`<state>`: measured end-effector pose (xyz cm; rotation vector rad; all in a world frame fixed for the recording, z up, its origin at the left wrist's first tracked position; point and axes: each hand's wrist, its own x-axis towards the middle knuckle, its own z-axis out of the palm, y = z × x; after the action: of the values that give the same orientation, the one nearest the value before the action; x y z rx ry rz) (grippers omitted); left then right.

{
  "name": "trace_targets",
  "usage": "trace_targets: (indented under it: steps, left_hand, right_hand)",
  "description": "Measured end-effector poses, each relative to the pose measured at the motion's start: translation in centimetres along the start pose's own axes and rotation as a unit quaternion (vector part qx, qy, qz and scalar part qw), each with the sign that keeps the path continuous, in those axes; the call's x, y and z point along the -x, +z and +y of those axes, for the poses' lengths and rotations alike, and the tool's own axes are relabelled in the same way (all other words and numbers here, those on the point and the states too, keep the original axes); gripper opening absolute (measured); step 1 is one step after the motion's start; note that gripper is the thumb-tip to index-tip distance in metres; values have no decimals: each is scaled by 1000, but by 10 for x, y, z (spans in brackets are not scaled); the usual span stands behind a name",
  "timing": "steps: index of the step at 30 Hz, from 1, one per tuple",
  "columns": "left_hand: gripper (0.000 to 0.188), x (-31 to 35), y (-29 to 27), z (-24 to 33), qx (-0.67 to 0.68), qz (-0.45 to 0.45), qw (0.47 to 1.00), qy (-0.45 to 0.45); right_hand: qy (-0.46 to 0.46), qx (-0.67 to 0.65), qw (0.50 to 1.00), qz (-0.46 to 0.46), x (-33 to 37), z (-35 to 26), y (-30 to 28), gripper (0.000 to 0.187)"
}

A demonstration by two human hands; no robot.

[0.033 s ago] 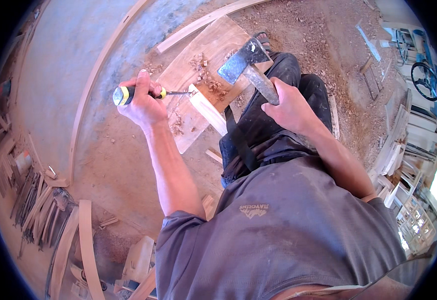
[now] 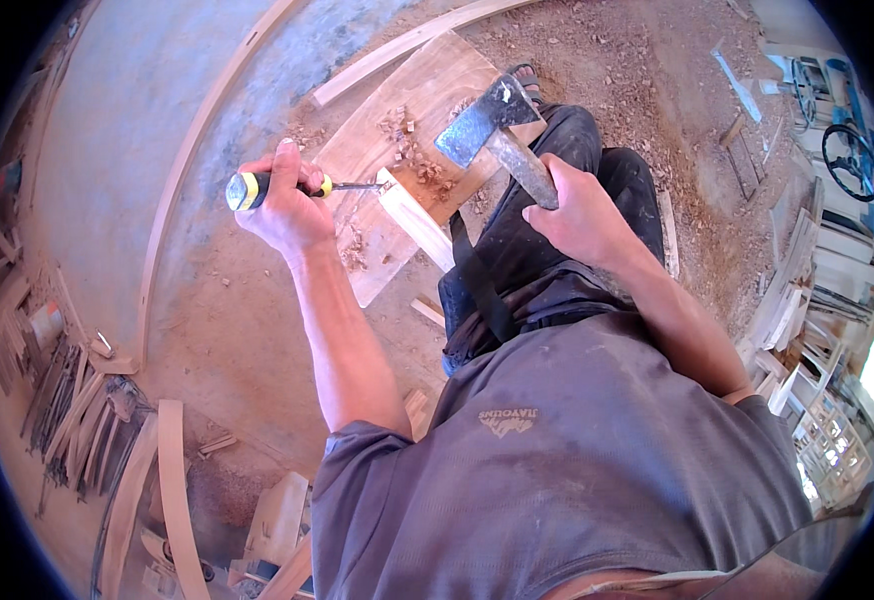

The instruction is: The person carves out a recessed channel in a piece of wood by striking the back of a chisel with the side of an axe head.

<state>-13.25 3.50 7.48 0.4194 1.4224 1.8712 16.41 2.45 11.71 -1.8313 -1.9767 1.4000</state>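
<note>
My left hand grips a chisel with a yellow and black handle. Its steel tip rests against the end of a pale wooden strip lying on a brown board. My right hand holds the wooden handle of a hatchet, whose grey metal head hangs just above the board, to the right of the chisel tip. Wood chips are scattered over the board. My dark-trousered leg rests on the board's right side.
A long curved wooden strip lies on the dusty concrete floor to the left. Stacked wood offcuts sit at the lower left. White wooden frames lean at the right. Sawdust covers the ground beyond the board.
</note>
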Motion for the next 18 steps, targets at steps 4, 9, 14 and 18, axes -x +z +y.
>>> trace_targets:
  steps: [4, 9, 14, 18]
  left_hand:
    - [21, 1, 0, -4, -18, 1, 1000, 2]
    - [18, 5, 13, -6, -92, -30, 995, 5]
    - [16, 9, 13, -10, -159, -60, 985, 21]
    - [14, 15, 19, -17, -188, -78, 978, 43]
  right_hand:
    - [-2, 3, 1000, -1, -1, -2, 0, 48]
    - [-51, 21, 998, 38, -3, -11, -2, 44]
    - [-175, -40, 980, 88, -11, -100, -34, 46]
    - [-269, 87, 954, 102, -24, -147, -34, 34]
